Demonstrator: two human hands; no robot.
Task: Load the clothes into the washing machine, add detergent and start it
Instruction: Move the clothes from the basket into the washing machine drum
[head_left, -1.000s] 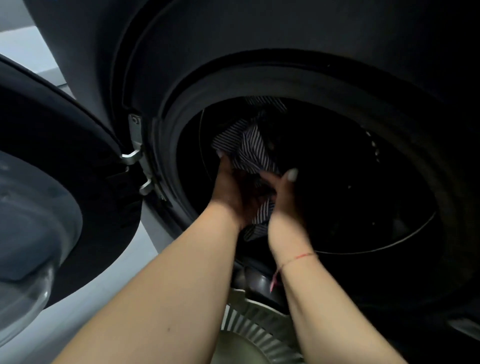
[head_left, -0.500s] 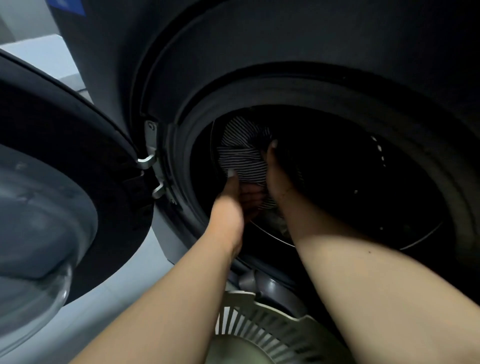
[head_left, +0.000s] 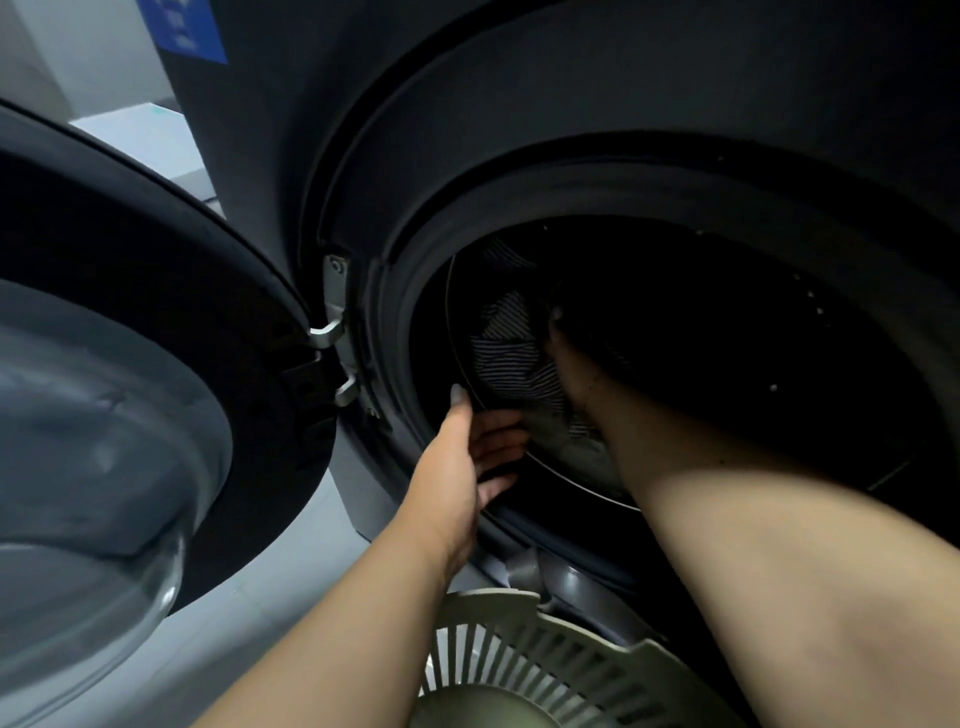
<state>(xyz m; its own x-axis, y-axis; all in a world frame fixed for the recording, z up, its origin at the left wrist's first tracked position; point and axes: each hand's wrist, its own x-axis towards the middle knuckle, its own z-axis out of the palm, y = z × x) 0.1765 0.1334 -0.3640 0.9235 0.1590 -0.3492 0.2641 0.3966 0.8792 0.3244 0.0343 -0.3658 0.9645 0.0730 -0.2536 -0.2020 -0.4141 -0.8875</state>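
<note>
Striped shirt (head_left: 511, 345) looks soft, light; I push a bunched fold beside my right hand (head_left: 574, 371), grip unclear; left hand (head_left: 480, 457) spread loose.

Just one head cam here, pointed forward and down. It's right up close to the washing machine (head_left: 571, 130) opening.

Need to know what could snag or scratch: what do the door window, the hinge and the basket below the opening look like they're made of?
Door window: clear and glossy with highlights, glass or hard clear plastic; cannot tell which.
Hinge: bare silvery metal, with a satin sheen and a screw head.
Laundry basket: pale matte moulded plastic, going by its even slotted ribs.
</note>
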